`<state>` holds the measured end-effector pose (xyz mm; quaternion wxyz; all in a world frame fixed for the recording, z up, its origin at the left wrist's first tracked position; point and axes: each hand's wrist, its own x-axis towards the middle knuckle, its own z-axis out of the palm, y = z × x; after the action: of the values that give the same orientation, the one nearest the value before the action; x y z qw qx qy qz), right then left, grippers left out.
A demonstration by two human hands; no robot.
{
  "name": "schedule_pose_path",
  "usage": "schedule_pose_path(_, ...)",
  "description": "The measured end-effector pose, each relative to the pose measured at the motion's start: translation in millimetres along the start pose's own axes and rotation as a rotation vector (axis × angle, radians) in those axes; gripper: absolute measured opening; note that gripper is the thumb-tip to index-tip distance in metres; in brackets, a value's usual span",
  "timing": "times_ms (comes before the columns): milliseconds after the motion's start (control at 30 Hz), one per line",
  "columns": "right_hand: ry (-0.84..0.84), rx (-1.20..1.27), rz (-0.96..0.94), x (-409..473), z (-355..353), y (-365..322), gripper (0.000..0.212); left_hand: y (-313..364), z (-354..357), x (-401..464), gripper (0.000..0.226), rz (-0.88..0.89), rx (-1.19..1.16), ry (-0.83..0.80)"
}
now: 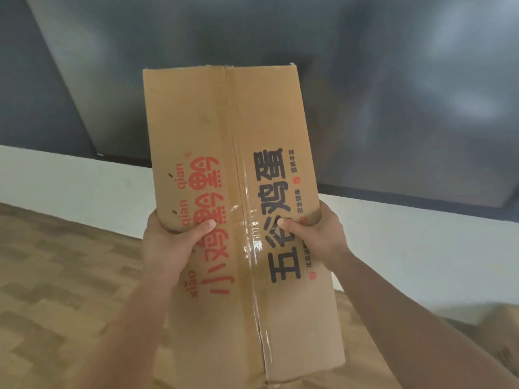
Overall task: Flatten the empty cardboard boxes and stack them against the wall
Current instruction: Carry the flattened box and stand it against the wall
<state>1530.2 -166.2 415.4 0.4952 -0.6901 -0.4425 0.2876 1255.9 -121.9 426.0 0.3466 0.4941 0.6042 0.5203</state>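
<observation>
A long brown cardboard box (224, 130) with red and black printed characters and a strip of clear tape down its middle seam fills the centre of the view, held up off the floor. My left hand (171, 242) grips its left edge, thumb pressed on the printed face. On the opposite edge, my right hand (317, 234) holds it the same way. The box points away from me toward the wall (393, 80).
A dark grey wall with a white baseboard (84, 189) runs across the view ahead. Wood-pattern flooring (56, 290) lies below on the left. A blurred brown shape (488, 324), maybe more cardboard, sits at the lower right.
</observation>
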Motion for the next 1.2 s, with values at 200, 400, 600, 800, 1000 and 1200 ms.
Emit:
schedule_pose_path(200,0.202,0.015,0.075,-76,-133,35,0.071,36,77,-92,0.082,0.058,-0.006,-0.250)
schedule_pose_path(400,0.400,0.072,0.089,-152,-292,81,0.067,82,182,-211,0.086,0.130,-0.010,-0.443)
schedule_pose_path(600,0.586,0.052,0.121,-233,-466,137,0.071,129,299,-365,0.084,0.166,-0.050,-0.607)
schedule_pose_path(800,0.779,-0.007,0.209,-336,-626,186,0.075,166,403,-532,0.082,0.190,-0.079,-0.808)
schedule_pose_path(1000,0.984,-0.031,0.292,-423,-743,239,0.081,191,492,-670,0.087,0.228,-0.069,-1.009)
schedule_pose_path(1200,1.095,-0.018,0.381,-471,-836,295,0.088,195,579,-779,0.080,0.241,-0.052,-1.151)
